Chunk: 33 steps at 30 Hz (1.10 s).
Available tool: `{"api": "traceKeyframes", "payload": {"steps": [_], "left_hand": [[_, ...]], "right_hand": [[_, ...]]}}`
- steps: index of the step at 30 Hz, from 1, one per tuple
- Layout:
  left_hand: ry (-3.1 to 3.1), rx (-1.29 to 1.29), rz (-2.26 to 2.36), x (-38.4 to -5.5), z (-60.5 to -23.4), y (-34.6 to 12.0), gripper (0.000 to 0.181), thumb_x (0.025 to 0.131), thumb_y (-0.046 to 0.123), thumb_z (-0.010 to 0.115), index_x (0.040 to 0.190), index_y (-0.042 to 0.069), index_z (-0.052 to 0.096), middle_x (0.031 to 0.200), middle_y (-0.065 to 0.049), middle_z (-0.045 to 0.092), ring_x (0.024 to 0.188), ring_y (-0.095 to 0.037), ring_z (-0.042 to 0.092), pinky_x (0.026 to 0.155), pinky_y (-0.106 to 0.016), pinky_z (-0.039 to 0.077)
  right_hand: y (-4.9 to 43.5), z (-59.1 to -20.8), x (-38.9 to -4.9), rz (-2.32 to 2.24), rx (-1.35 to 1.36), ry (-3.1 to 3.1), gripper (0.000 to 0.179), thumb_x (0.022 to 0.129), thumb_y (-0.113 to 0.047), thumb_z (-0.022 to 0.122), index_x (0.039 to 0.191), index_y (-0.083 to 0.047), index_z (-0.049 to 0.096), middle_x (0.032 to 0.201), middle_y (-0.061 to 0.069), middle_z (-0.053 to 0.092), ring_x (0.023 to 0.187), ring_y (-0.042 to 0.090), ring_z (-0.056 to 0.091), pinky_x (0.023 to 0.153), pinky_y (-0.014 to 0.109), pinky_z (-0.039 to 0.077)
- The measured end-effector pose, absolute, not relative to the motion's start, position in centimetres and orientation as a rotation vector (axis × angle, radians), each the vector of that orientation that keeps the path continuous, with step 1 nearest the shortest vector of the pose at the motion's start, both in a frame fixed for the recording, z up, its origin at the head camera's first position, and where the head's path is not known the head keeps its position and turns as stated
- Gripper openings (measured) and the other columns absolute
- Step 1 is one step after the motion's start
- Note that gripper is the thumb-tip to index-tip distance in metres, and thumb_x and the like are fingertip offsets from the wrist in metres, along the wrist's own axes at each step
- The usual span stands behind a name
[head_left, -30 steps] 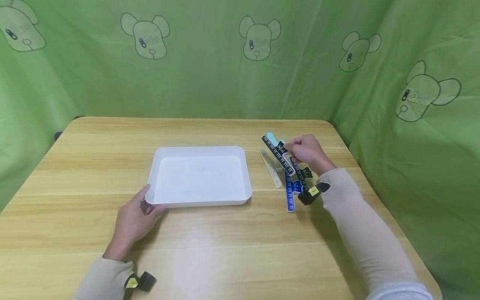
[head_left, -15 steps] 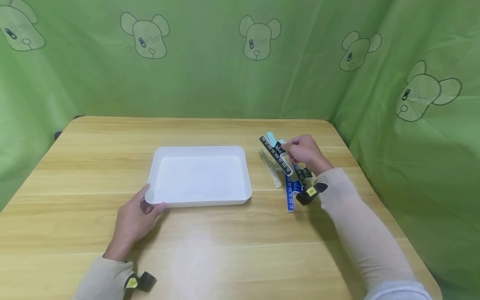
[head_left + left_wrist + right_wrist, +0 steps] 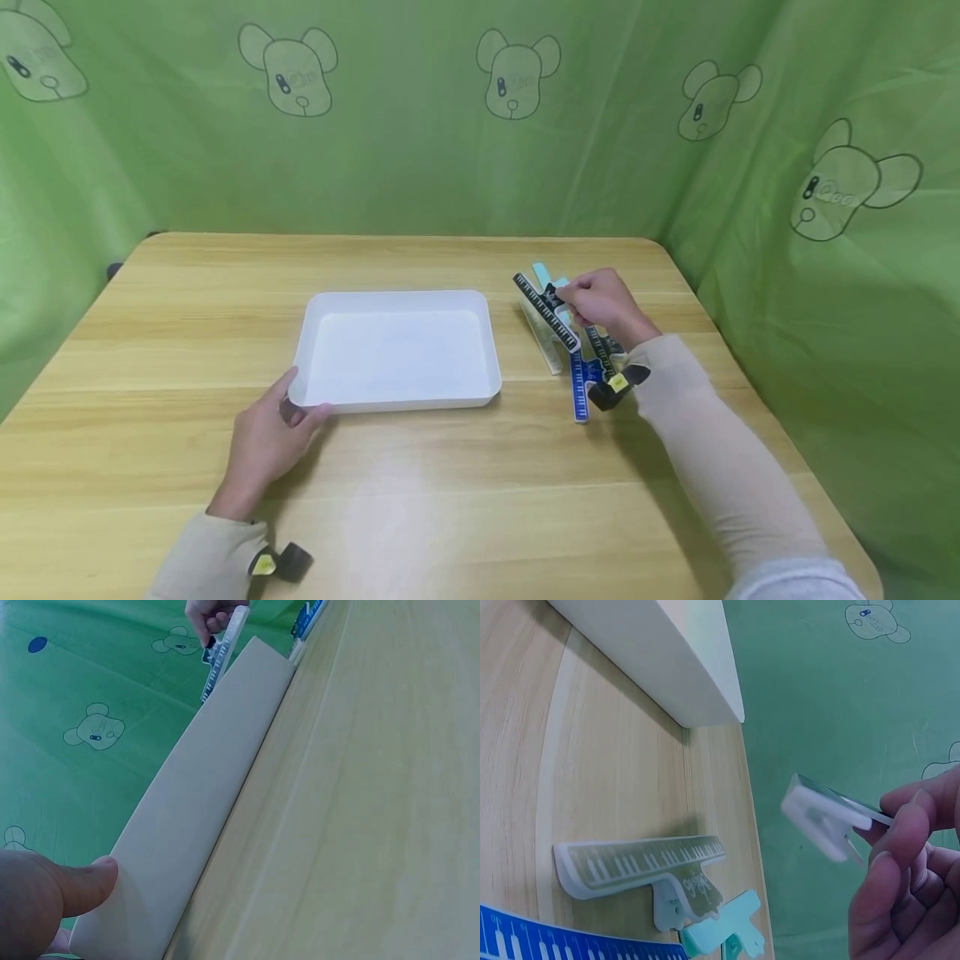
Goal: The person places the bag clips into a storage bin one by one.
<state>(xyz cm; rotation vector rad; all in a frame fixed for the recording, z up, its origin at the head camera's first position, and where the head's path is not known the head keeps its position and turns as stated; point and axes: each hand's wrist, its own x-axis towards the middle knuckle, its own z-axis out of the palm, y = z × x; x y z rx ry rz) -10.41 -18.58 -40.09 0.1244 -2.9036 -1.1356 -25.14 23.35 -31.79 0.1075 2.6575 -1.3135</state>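
Observation:
My right hand (image 3: 602, 302) pinches a black clip (image 3: 546, 311) with a piano-key pattern by its handle, raised above the other clips. In the right wrist view the held clip (image 3: 829, 817) is seen end-on, between thumb and fingers. Beneath it lie a blue clip (image 3: 579, 387), a dark clip (image 3: 602, 354), a pale cream clip (image 3: 542, 337) and a light teal clip (image 3: 541, 272), partly overlapping. At the front left corner of a white tray (image 3: 401, 398), my left hand (image 3: 266, 446) grips the wall, its thumb (image 3: 90, 886) against the outer side.
The tray and clips rest on a wooden table (image 3: 420, 492) with rounded corners. Green curtains (image 3: 412, 167) with mouse-like drawings hang behind it and at both sides. A strapped camera (image 3: 618, 387) sits on the right wrist, close over the blue and dark clips.
My right hand has moved slightly left with the black clip, towards the tray, and the clip now overlaps the cream clip more. The left hand and the tray have stayed in place.

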Motion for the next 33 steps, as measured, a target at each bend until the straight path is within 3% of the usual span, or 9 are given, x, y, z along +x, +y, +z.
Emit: {"api": "traceKeyframes", "payload": {"steps": [11,19,33], "left_hand": [[-2.909,0.105,-1.138,-10.37,-40.41,-18.86,0.08,0.09,0.039,0.068,0.148,-0.003,0.031,0.136,-0.034,0.046,0.124,-0.054,0.042,0.103,-0.063,0.035],[-2.917,0.101,-1.144,-10.4,-40.34,-18.8,0.081,0.09,0.04,0.068,0.149,-0.002,0.031,0.139,-0.033,0.043,0.126,-0.054,0.04,0.105,-0.063,0.032],[-2.917,0.092,-1.146,-10.58,-40.44,-19.01,0.082,0.09,0.04,0.068,0.149,-0.001,0.03,0.142,-0.033,0.04,0.127,-0.054,0.038,0.105,-0.063,0.031]], "right_hand": [[22.65,-31.65,-24.91,-1.308,0.115,2.664,0.024,0.095,-0.018,0.06,0.089,0.005,0.064,0.058,0.001,0.053,0.054,0.013,0.05,0.055,0.025,0.047],[22.77,-31.85,-24.74,-1.266,0.129,2.693,0.025,0.096,-0.021,0.059,0.095,0.002,0.067,0.059,0.001,0.053,0.055,0.014,0.052,0.062,0.03,0.049],[22.65,-32.13,-24.26,-1.256,0.106,2.677,0.024,0.096,-0.02,0.058,0.093,0.003,0.067,0.06,0.0,0.052,0.059,0.015,0.052,0.064,0.028,0.049]]}}
